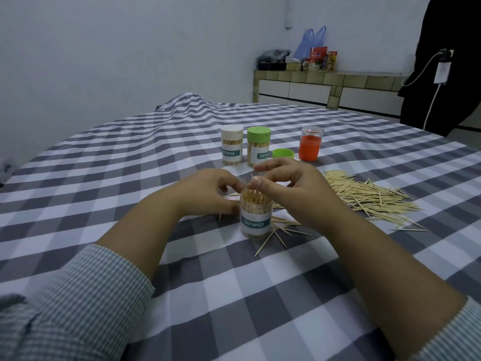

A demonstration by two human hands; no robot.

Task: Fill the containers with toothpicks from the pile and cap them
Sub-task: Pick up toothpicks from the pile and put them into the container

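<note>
Striped sleeves sit closest, at the near edge of the table; both arms reach to an open toothpick jar standing upright in the middle of the checked cloth; the left hand curls round the jar's side and holds it; the right hand pinches toothpicks sticking up at the jar's mouth; loose toothpicks lie by its foot; the big toothpick pile lies near the right edge; farther back stand a white-capped jar, a green-capped jar, a loose green cap and an orange container.
</note>
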